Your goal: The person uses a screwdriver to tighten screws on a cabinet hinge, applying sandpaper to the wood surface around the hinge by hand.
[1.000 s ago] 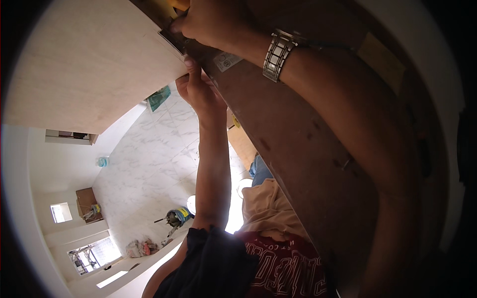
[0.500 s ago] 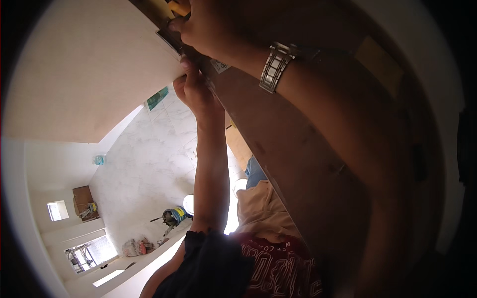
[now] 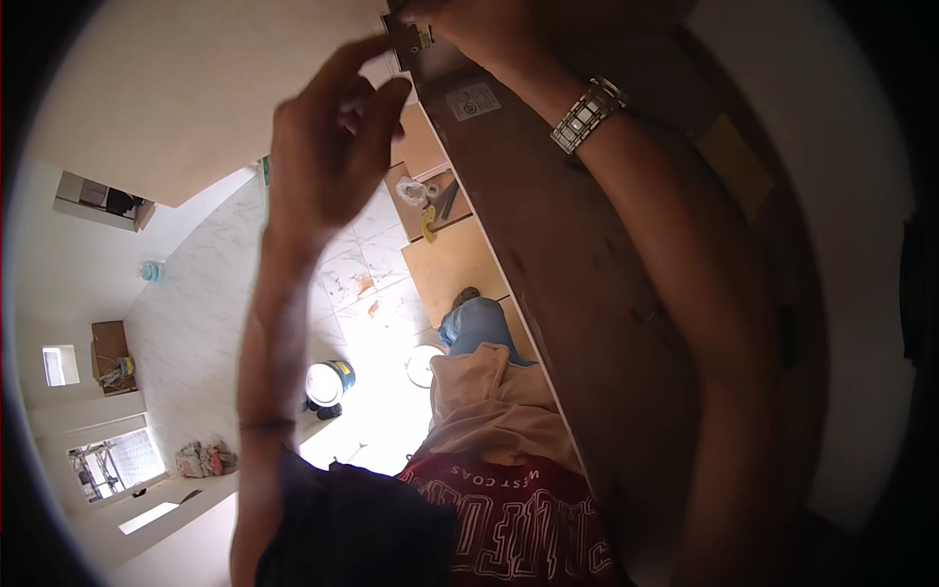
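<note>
A large brown board [image 3: 548,254] slants down the right side of the picture, its pale edge running from upper left to lower right. Near its upper end sits a small metal fitting [image 3: 421,39], partly in shadow. My left hand [image 3: 333,137] is raised beside that end, thumb and forefinger apart, holding nothing visible; the forefinger reaches toward the fitting. At the top border my right hand [image 3: 489,34] bends over the board next to the fitting. Its fingers are dark and partly cut off, so any grip is hidden. A white label [image 3: 472,101] sticks to the board.
A pale panel [image 3: 215,88] fills the upper left. Below, wooden boards [image 3: 445,264] carry a yellow-handled tool [image 3: 428,223] and a plastic bag [image 3: 411,191]. Two buckets, one dark [image 3: 331,382] and one white [image 3: 423,366], stand on the marble-patterned floor [image 3: 205,303].
My left hand has come off the board's edge and moved left, its fingers spreading. The right hand has shifted right and up in view. More of the floor and wooden boards shows.
</note>
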The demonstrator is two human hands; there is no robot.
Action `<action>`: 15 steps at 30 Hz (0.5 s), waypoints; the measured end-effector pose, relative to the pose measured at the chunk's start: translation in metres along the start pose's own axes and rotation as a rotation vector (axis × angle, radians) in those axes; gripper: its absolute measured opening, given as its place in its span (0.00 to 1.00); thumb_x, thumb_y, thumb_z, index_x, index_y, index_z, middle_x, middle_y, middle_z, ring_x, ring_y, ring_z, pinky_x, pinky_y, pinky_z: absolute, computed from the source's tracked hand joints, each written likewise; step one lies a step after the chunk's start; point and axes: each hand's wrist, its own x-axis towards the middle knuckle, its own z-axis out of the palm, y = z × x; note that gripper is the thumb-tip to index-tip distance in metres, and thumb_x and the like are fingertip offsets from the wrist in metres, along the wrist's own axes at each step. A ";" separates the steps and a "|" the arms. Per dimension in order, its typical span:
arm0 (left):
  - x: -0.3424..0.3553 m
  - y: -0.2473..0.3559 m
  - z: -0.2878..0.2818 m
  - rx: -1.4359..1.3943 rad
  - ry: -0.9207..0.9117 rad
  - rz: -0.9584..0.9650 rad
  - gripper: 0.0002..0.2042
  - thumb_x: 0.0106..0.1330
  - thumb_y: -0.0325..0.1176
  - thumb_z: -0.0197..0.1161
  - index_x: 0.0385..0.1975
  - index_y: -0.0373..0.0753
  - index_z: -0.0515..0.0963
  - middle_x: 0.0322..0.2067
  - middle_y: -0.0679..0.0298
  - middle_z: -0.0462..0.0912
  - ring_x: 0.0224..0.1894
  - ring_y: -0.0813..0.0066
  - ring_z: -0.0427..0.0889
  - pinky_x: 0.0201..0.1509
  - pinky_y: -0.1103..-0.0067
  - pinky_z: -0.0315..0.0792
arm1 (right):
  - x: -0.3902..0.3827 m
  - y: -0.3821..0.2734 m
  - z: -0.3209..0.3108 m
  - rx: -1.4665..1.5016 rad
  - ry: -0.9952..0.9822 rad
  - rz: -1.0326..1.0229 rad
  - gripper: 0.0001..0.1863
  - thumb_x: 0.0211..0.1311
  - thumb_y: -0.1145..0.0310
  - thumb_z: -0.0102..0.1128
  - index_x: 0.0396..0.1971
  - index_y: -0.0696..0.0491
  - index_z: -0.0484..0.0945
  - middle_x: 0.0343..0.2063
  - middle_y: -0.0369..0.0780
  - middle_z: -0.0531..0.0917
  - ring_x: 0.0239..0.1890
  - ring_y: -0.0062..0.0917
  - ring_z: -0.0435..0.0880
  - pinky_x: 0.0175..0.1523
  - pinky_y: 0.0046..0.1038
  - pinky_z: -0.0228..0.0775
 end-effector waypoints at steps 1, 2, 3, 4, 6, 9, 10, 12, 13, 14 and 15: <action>0.017 0.010 -0.014 0.203 -0.098 0.043 0.19 0.74 0.33 0.61 0.64 0.47 0.75 0.16 0.65 0.79 0.18 0.81 0.76 0.27 0.79 0.73 | -0.004 -0.002 -0.006 -0.005 -0.008 -0.015 0.13 0.49 0.72 0.80 0.25 0.58 0.80 0.21 0.42 0.85 0.23 0.26 0.83 0.30 0.32 0.74; 0.035 0.018 -0.023 0.449 -0.188 0.036 0.19 0.74 0.33 0.61 0.64 0.49 0.75 0.15 0.64 0.78 0.16 0.78 0.76 0.26 0.77 0.73 | -0.003 0.001 -0.007 0.074 -0.001 -0.010 0.14 0.49 0.72 0.81 0.24 0.57 0.80 0.20 0.40 0.84 0.22 0.24 0.82 0.29 0.31 0.73; 0.048 0.024 -0.032 0.698 -0.280 0.027 0.20 0.74 0.33 0.61 0.65 0.52 0.74 0.13 0.62 0.77 0.14 0.76 0.76 0.25 0.74 0.73 | -0.005 0.003 -0.007 0.158 0.005 -0.005 0.14 0.49 0.71 0.81 0.22 0.57 0.79 0.18 0.38 0.83 0.21 0.22 0.80 0.27 0.30 0.73; 0.057 0.021 -0.043 0.833 -0.323 0.171 0.20 0.73 0.33 0.62 0.65 0.52 0.74 0.18 0.61 0.82 0.19 0.72 0.82 0.27 0.71 0.76 | -0.005 0.002 -0.006 0.154 -0.008 -0.012 0.14 0.49 0.71 0.81 0.22 0.57 0.79 0.18 0.38 0.83 0.21 0.22 0.80 0.27 0.30 0.73; 0.072 0.008 -0.052 0.924 -0.315 0.399 0.19 0.73 0.33 0.62 0.63 0.53 0.75 0.21 0.61 0.83 0.22 0.71 0.84 0.27 0.71 0.77 | -0.004 0.005 -0.005 0.175 0.035 -0.057 0.16 0.50 0.71 0.81 0.19 0.55 0.76 0.17 0.36 0.80 0.19 0.21 0.77 0.26 0.29 0.71; 0.094 0.009 -0.046 0.980 -0.300 0.676 0.16 0.70 0.36 0.65 0.57 0.55 0.80 0.29 0.61 0.87 0.31 0.67 0.88 0.36 0.68 0.80 | 0.000 0.010 -0.005 -0.007 0.033 -0.094 0.17 0.51 0.69 0.81 0.20 0.55 0.75 0.16 0.34 0.78 0.19 0.18 0.75 0.25 0.27 0.70; 0.108 0.048 -0.049 1.105 -0.603 0.436 0.14 0.73 0.33 0.59 0.57 0.45 0.79 0.32 0.54 0.87 0.23 0.70 0.84 0.23 0.76 0.74 | -0.001 0.009 -0.005 -0.007 0.021 -0.107 0.17 0.51 0.69 0.81 0.20 0.55 0.75 0.16 0.34 0.78 0.19 0.18 0.75 0.25 0.27 0.70; 0.111 0.082 -0.059 1.090 -0.850 0.188 0.14 0.77 0.28 0.52 0.56 0.33 0.79 0.36 0.46 0.87 0.15 0.76 0.79 0.10 0.84 0.70 | 0.000 0.011 -0.004 0.015 0.010 -0.055 0.20 0.52 0.68 0.81 0.20 0.54 0.73 0.16 0.32 0.76 0.19 0.17 0.73 0.24 0.26 0.68; 0.111 0.089 -0.063 0.975 -0.802 0.207 0.14 0.77 0.27 0.50 0.54 0.31 0.79 0.36 0.45 0.87 0.15 0.79 0.78 0.11 0.84 0.70 | 0.001 0.013 -0.004 0.011 0.005 -0.065 0.20 0.52 0.68 0.81 0.20 0.54 0.73 0.16 0.32 0.76 0.19 0.17 0.73 0.24 0.26 0.68; 0.115 0.085 -0.061 0.921 -0.825 0.191 0.14 0.78 0.27 0.50 0.55 0.31 0.79 0.37 0.46 0.87 0.15 0.80 0.78 0.11 0.84 0.71 | 0.001 0.013 -0.001 0.085 0.008 -0.045 0.22 0.53 0.66 0.82 0.18 0.52 0.70 0.16 0.31 0.75 0.19 0.16 0.72 0.24 0.25 0.68; 0.116 0.079 -0.059 0.864 -0.850 0.173 0.14 0.78 0.28 0.50 0.55 0.31 0.79 0.37 0.46 0.87 0.15 0.81 0.78 0.11 0.84 0.71 | -0.001 0.012 0.002 0.159 0.006 -0.020 0.25 0.53 0.65 0.82 0.17 0.51 0.67 0.15 0.30 0.73 0.18 0.16 0.71 0.24 0.25 0.67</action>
